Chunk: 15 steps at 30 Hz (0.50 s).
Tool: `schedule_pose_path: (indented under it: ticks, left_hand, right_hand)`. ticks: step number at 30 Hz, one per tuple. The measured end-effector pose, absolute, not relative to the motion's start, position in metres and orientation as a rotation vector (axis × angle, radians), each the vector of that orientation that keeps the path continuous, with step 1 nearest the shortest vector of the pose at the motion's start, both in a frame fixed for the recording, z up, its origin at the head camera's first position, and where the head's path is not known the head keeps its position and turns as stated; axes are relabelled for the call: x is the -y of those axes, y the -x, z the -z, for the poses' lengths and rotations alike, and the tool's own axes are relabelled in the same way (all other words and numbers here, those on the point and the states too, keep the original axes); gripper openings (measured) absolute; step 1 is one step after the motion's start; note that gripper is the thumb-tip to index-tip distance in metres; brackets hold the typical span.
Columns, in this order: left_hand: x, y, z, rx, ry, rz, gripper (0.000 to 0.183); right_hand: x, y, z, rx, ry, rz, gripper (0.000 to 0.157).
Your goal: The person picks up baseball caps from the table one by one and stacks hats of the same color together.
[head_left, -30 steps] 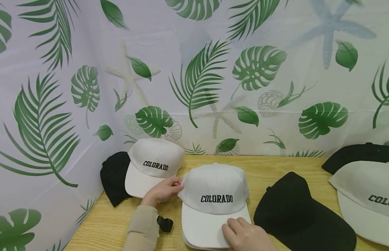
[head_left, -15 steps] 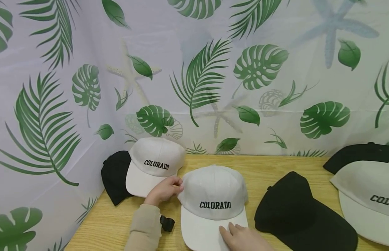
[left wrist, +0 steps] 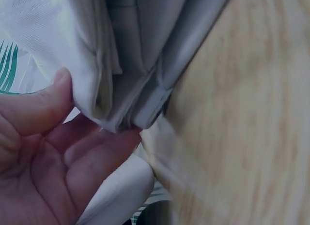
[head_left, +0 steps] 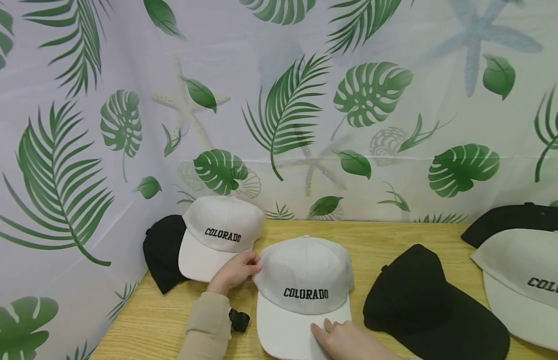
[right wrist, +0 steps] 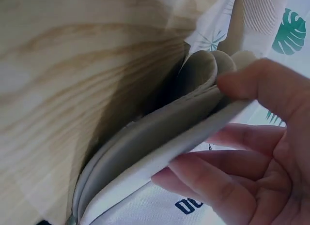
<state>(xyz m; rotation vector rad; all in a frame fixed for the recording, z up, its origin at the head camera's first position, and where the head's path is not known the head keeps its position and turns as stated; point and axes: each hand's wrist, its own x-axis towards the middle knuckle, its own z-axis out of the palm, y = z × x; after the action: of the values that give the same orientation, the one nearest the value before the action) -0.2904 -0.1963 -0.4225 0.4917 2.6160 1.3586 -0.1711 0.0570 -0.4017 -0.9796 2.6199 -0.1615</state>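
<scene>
A white baseball cap (head_left: pixel 306 267) lettered COLORADO lies on top of other white caps, its brim facing me. My left hand (head_left: pixel 237 271) pinches its left side edge between thumb and fingers; the left wrist view shows several folded layers of cap fabric (left wrist: pixel 87 46) there. At the brim's right side is my right hand (head_left: pixel 346 340). In the right wrist view its thumb is under the top brim (right wrist: pixel 145 169) and its fingers lie on the upper face. Lower brims (right wrist: pixel 104 159) are nested below, a little apart from the top one.
At the left, another white COLORADO cap (head_left: pixel 222 225) leans over a black cap (head_left: pixel 164 250). A black cap (head_left: pixel 423 305) lies to the right, with a pale COLORADO cap (head_left: pixel 526 290) and another black cap (head_left: pixel 517 220) beyond. A small black object (head_left: pixel 239 320) is near my left sleeve.
The top white cap has tipped and shifted slightly toward me, so its lettering sits lower. My right hand has moved a little left and down with the brim. My left hand stays nearly in place.
</scene>
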Motion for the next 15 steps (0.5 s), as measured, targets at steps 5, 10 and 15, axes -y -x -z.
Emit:
schedule_pose_path:
  ticks: [5,10,15]
  left_hand:
    - [0.195,0.291,0.421,-2.613,-0.493,-1.348,0.01]
    - [0.196,0.289,0.419,-2.636,-0.468,-1.289,0.009]
    - [0.197,0.283,0.41,-2.676,-0.361,-1.228,0.015]
  right_hand:
    - [-0.057,0.172,0.403,-2.609,1.029,0.153,0.053]
    - [-0.065,0.172,0.4,-2.617,1.067,0.24,0.051]
    - [-0.083,0.177,0.388,-2.604,0.796,0.551,0.05]
